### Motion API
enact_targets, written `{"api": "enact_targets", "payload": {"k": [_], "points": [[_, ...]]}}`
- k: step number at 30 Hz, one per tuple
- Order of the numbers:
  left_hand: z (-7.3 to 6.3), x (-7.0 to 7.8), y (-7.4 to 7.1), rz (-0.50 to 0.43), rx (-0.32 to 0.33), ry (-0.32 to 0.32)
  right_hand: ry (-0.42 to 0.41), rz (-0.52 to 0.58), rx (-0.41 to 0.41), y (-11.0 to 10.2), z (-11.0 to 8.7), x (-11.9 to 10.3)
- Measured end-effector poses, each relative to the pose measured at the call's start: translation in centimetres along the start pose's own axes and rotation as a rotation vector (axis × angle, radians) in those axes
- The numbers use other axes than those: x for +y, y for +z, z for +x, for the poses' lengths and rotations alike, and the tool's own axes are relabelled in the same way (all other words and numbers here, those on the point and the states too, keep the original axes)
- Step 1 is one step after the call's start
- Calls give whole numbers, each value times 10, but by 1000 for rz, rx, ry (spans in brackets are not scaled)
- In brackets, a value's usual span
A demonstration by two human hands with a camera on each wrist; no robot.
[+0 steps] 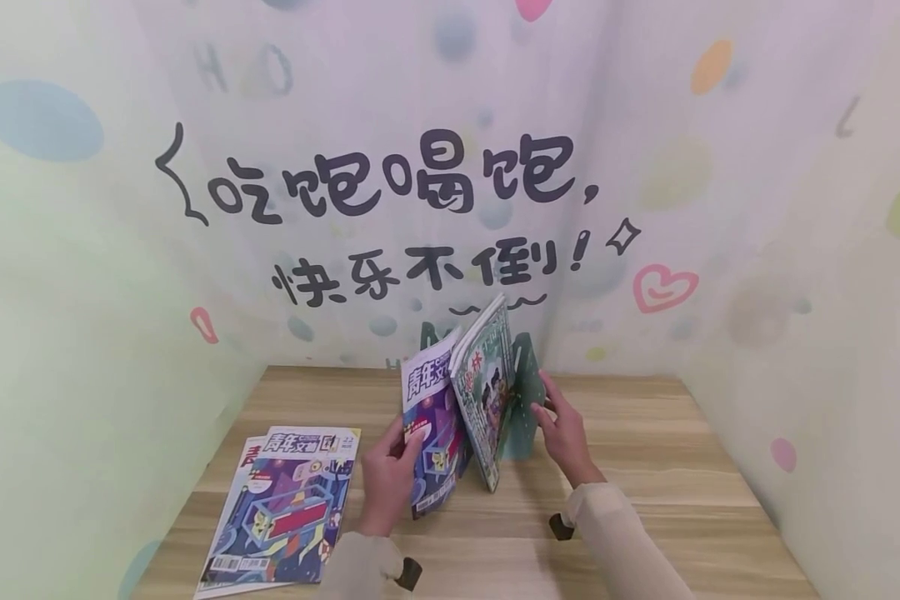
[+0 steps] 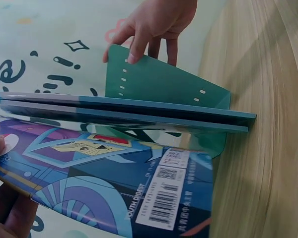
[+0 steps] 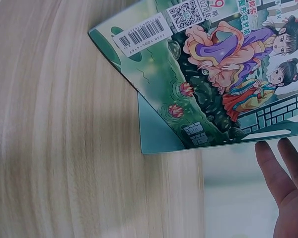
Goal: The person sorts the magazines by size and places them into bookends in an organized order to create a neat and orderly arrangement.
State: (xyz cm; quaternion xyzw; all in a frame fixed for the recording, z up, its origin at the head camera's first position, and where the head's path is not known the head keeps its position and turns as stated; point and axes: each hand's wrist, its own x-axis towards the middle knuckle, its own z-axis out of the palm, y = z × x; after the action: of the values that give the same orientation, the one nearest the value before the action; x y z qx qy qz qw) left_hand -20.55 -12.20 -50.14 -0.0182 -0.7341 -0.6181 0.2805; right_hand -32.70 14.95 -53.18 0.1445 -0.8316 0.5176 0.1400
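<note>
My left hand (image 1: 388, 479) pinches a purple-blue magazine (image 1: 437, 417) by its near side, thumb on the cover, holding it upright and tilted. Right beside it, green illustrated magazines (image 1: 487, 387) lean on a green bookend (image 1: 527, 392). In the left wrist view two thin magazines (image 2: 154, 105) stand on edge between the purple one and the bookend plate (image 2: 149, 74). My right hand (image 1: 567, 437) grips the outer edge of that plate, thumb on one face and fingers on the other. From the right wrist, a cover with two drawn figures (image 3: 228, 74) hides most of the bookend.
At the left of the wooden table (image 1: 645, 483) lies a small stack of magazines (image 1: 281, 508), a purple-blue one on top and a white-edged one beneath. A printed cloth backdrop (image 1: 420, 100) rises behind the table and along both sides.
</note>
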Motion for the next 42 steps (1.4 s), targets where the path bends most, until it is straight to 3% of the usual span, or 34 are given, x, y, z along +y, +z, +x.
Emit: {"api": "enact_targets", "payload": {"k": [7,15,22,29,36,42], "points": [[12,-13,21,-63,79,-1,15,-2,-6,0,1,0],[18,1,35,-66,123,11,-20,-5,21,2,1,3],[26,-14,48,-101,153,102,-12,-3,24,2,-1,0],[33,-52,60,-122,165,89,-17,5,29,3,-2,-1],[31,-64,55,-43,136,16,-63,3,47,4,-2,1],[36,-56,45,193,38,-7,-88,-15,59,3,0,3]]}}
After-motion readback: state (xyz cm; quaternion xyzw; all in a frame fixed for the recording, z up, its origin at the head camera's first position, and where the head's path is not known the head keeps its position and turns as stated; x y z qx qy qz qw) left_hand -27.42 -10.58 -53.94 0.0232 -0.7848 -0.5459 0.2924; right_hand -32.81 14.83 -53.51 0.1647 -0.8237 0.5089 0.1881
